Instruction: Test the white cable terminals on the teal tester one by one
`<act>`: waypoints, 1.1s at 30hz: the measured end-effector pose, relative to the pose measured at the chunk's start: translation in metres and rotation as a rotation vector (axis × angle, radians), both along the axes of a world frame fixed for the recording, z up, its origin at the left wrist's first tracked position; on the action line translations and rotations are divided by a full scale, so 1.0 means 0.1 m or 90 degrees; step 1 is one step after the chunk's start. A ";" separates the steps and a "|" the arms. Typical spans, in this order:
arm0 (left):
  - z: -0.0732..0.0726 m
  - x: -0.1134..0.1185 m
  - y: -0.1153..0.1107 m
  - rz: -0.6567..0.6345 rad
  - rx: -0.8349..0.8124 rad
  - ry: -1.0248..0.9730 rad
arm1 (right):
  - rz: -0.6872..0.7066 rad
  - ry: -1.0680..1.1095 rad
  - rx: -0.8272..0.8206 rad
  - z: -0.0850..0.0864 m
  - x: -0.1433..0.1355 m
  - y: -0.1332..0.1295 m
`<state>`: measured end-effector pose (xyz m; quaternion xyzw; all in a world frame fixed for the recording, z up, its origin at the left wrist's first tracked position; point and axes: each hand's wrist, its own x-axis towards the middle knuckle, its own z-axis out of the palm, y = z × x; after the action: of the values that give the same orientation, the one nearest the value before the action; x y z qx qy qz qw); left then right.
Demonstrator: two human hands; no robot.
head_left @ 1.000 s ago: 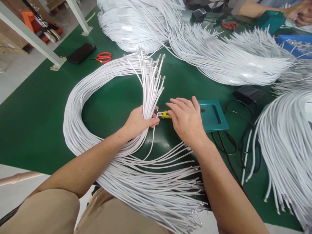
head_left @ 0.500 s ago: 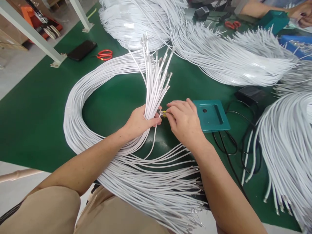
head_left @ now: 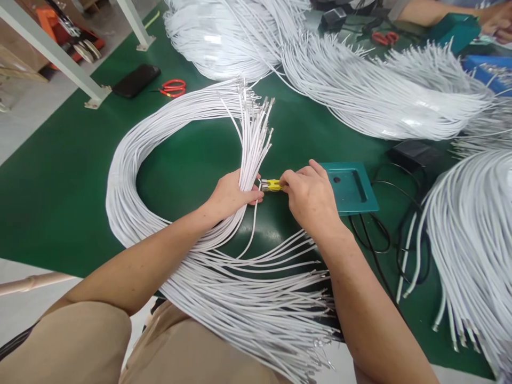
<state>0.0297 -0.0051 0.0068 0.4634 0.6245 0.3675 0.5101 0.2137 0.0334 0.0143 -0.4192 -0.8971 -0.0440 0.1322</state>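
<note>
Black phone [head_left: 136, 81] beside red-handled scissors [head_left: 173, 88] on green table [head_left: 52, 176].

The fingers of the right hand [head_left: 314, 200] hid one end of the yellow tool [head_left: 274, 185] and the nearest edge of the teal tray [head_left: 350, 186]. Wires hid part of the left hand [head_left: 228, 196]. Far beyond the right fingers, the picture's edge cut off a blurred co-worker's hand [head_left: 494, 22] and a blue bin [head_left: 482, 68].

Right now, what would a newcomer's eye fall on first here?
Probably the big loop of white wires, left of centre, with a bundle in the left hand. Then the bright yellow piece pinched in the right hand, mid-picture. Farther off, upper left, the red scissors stand out against the green table.
</note>
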 end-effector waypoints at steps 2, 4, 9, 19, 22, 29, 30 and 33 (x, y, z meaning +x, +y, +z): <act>-0.03 -0.01 0.01 0.000 -0.004 0.011 | -0.006 0.004 -0.001 0.00 0.00 0.00; -0.08 -0.02 0.02 -0.006 0.003 0.031 | -0.007 0.008 -0.001 0.00 -0.01 0.01; -0.16 -0.02 0.04 -0.025 0.022 0.042 | -0.004 0.023 0.003 -0.01 -0.01 0.01; -0.02 -0.01 0.02 -0.016 -0.028 -0.041 | -0.202 0.079 0.102 0.04 0.16 -0.05; -0.01 -0.05 0.01 -0.013 -0.030 -0.055 | -0.214 0.059 0.090 0.01 0.20 -0.02; 0.00 -0.13 -0.03 -0.001 -0.006 -0.129 | 0.076 0.161 -0.028 0.15 0.04 -0.23; 0.01 -0.14 -0.03 -0.015 -0.006 -0.131 | 0.170 0.150 -0.074 0.17 -0.01 -0.30; 0.02 -0.15 -0.04 -0.053 -0.005 -0.124 | 0.314 0.085 -0.119 0.15 -0.18 -0.50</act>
<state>0.0151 -0.0089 0.0090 0.4491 0.5536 0.3864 0.5852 0.1958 -0.0167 0.0293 -0.2001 -0.9617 0.1004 0.1583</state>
